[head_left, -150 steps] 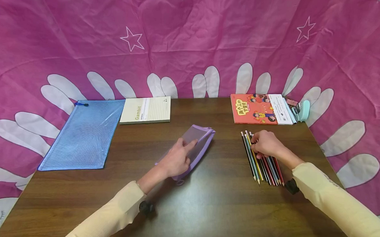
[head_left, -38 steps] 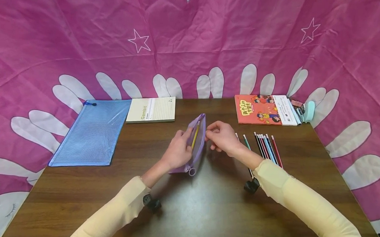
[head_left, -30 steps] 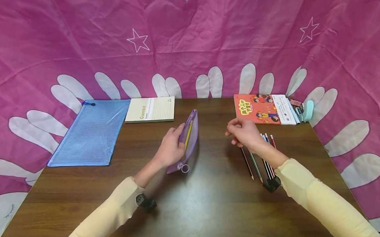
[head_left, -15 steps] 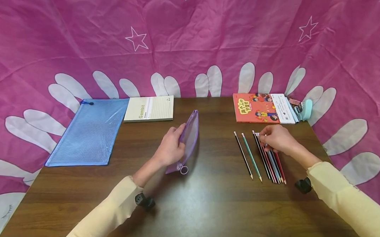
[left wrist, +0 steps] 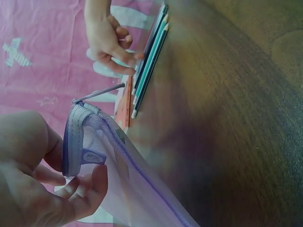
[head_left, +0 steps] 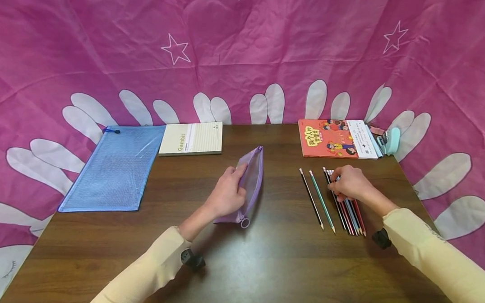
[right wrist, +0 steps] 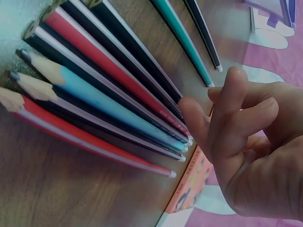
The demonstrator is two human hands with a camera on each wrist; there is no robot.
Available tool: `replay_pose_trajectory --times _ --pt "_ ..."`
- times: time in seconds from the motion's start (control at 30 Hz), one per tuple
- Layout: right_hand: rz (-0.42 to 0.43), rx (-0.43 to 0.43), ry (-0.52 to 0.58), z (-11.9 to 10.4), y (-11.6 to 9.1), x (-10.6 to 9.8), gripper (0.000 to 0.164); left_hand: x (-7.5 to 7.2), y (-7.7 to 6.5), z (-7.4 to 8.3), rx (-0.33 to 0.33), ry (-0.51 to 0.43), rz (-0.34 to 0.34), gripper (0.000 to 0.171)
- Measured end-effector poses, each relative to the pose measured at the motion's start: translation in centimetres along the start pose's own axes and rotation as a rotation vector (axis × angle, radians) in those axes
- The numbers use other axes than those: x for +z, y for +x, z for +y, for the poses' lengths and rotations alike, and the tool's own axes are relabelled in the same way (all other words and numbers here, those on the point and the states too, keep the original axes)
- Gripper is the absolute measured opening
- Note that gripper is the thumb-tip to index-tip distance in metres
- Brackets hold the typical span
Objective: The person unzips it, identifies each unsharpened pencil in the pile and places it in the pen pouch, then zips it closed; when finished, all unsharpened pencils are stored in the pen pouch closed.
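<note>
My left hand (head_left: 226, 193) grips one side of a purple mesh pencil pouch (head_left: 254, 183), which stands on the table with its zipped mouth gaping. In the left wrist view, thumb and fingers pinch the rim of the pouch (left wrist: 142, 189) near its zipper end. My right hand (head_left: 350, 182) hovers over the eraser ends of a row of pencils (head_left: 352, 219). The right wrist view shows its fingers loosely bent with nothing between them, a fingertip right at a dark pencil's end; red (right wrist: 94, 137) and light blue (right wrist: 99, 92) pencils lie alongside.
A black pencil (head_left: 311, 199) and a green pencil (head_left: 322, 201) lie apart, left of the row. Behind are a red picture book (head_left: 326, 139) and a mint-coloured item (head_left: 393, 141). A blue mesh zip bag (head_left: 113, 173) and a Gambit notebook (head_left: 202, 138) lie left.
The yellow pencil left the row and showed inside the pouch 1.3 seconds ago. My right hand has since returned to the pencils. The pouch, flatter at first, now gapes upright.
</note>
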State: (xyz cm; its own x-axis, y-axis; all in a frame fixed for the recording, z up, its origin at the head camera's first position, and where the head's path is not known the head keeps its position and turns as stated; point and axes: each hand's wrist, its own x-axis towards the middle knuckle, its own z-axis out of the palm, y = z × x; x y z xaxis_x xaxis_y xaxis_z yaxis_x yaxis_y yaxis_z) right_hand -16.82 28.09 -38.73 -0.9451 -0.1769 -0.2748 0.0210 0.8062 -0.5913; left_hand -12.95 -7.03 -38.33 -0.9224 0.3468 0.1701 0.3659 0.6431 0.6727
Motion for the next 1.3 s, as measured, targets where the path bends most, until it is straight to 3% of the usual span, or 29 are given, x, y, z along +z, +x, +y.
replay_pose_trajectory --times 0.27,0.67,1.3 --pt "0.008 0.007 -0.031 -0.3 0.1 0.4 0.032 0.2 0.1 0.0 -0.001 0.007 -0.007 0.072" --pt "0.045 0.066 -0.22 -1.1 0.9 1.5 0.041 0.5 -0.1 -0.1 0.012 0.001 -0.004 0.074" --pt "0.042 0.053 -0.215 -1.4 1.0 2.2 0.05 0.6 -0.2 -0.1 -0.023 0.022 -0.014 0.08"
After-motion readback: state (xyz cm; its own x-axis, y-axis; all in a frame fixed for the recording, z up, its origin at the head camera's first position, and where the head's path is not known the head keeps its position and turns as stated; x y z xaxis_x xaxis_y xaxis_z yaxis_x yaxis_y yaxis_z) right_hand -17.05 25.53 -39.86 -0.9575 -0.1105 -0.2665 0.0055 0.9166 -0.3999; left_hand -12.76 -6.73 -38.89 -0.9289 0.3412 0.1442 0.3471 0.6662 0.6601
